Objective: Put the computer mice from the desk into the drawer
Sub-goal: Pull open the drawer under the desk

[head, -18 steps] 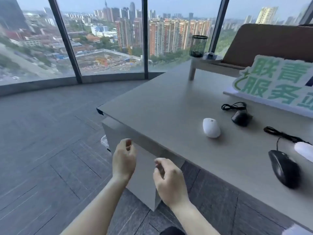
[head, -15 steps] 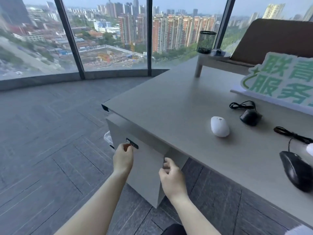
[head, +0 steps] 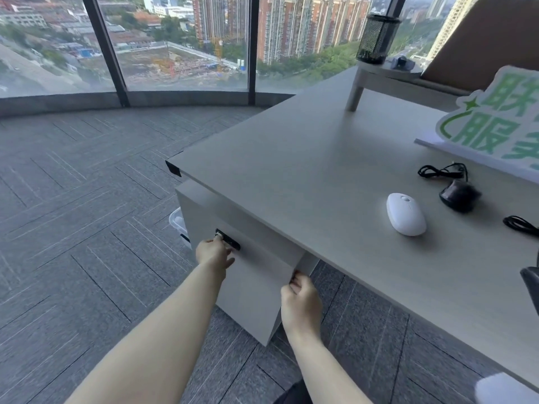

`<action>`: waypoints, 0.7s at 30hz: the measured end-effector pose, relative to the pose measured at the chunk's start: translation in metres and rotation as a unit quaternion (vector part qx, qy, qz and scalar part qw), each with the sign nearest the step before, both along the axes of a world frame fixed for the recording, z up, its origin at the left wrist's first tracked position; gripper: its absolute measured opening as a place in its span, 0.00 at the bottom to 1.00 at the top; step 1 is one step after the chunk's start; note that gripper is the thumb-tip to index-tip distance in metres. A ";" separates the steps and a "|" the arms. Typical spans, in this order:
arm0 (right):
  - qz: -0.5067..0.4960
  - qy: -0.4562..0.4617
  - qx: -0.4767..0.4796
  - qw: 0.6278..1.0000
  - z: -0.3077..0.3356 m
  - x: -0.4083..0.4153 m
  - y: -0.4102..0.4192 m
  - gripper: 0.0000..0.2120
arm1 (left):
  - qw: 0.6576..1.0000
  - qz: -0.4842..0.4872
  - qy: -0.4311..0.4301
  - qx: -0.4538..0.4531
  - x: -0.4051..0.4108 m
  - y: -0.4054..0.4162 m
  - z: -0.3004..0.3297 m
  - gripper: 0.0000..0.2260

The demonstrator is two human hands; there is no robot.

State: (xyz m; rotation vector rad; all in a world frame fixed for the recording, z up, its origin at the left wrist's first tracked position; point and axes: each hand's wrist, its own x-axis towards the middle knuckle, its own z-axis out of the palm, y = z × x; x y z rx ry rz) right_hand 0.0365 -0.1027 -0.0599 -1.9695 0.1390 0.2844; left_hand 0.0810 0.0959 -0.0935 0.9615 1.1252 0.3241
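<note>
A white mouse lies on the grey desk. Behind it to the right sits a black wired mouse with its coiled cable. Part of another black mouse shows at the right edge. Below the desk's left corner hangs a grey drawer unit with a black handle slot. My left hand has its fingers at that handle slot. My right hand is curled around the right edge of the drawer front.
A white and green sign stands at the back right of the desk. A black mesh cup rests on a small riser at the far end. A clear plastic bin sits on the carpet behind the drawer unit. Floor-to-ceiling windows run behind.
Both hands moved forward onto the drawer front: the left reached the handle slot, the right closed on the front's right edge. The view shifted left and down.
</note>
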 end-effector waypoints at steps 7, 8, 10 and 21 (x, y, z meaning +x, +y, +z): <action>0.034 -0.022 0.002 0.999 0.002 -0.010 -0.007 0.11 | 1.000 0.023 -0.004 -0.002 -0.006 0.003 -0.004 0.06; 0.043 -0.031 0.005 0.999 0.004 -0.014 -0.009 0.08 | 1.000 0.027 0.000 0.003 -0.013 0.003 -0.004 0.07; 0.066 -0.038 0.016 0.997 0.010 -0.026 -0.014 0.07 | 0.999 0.040 0.002 0.005 -0.034 0.005 -0.006 0.08; 0.324 0.054 0.041 0.944 -0.007 -0.111 -0.012 0.18 | 0.993 0.113 -0.003 0.020 -0.199 0.017 -0.006 0.08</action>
